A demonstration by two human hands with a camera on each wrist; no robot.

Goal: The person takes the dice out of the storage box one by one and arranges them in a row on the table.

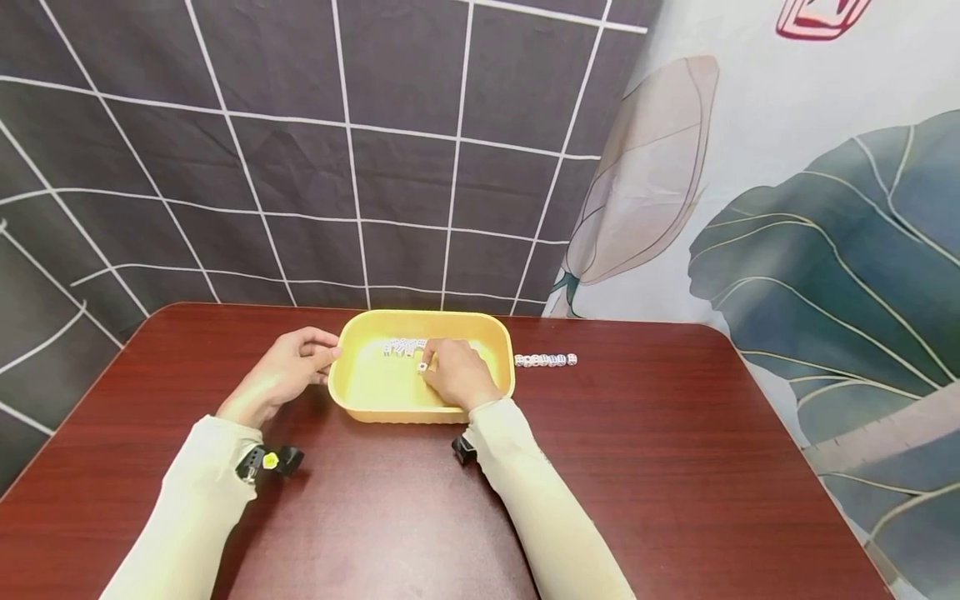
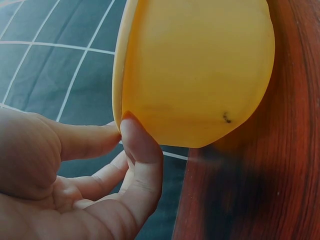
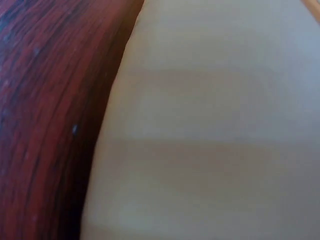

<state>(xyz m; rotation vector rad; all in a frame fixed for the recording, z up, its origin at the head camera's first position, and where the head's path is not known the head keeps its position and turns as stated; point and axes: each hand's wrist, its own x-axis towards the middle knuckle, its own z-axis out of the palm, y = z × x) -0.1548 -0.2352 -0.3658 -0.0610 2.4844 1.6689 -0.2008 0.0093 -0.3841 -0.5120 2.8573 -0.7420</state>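
Note:
A yellow plastic basin (image 1: 420,414) stands on the table, with several white dice (image 1: 405,343) grouped toward its far side. My left hand (image 1: 288,371) pinches the basin's left rim, thumb and a finger on either side of it in the left wrist view (image 2: 125,170). My right hand (image 1: 459,372) reaches over the near wall into the basin. Between its thumb and index finger it holds a single white die (image 1: 422,367). The right wrist view is filled by the basin's outer wall (image 3: 210,110), so the right fingers are hidden there.
Just right of the basin, several dice (image 1: 545,360) lie in a row on the dark red wooden table (image 1: 660,450). A dark gridded cloth (image 1: 285,167) hangs behind the table's back edge, and a leaf-patterned curtain (image 1: 840,250) hangs at the right.

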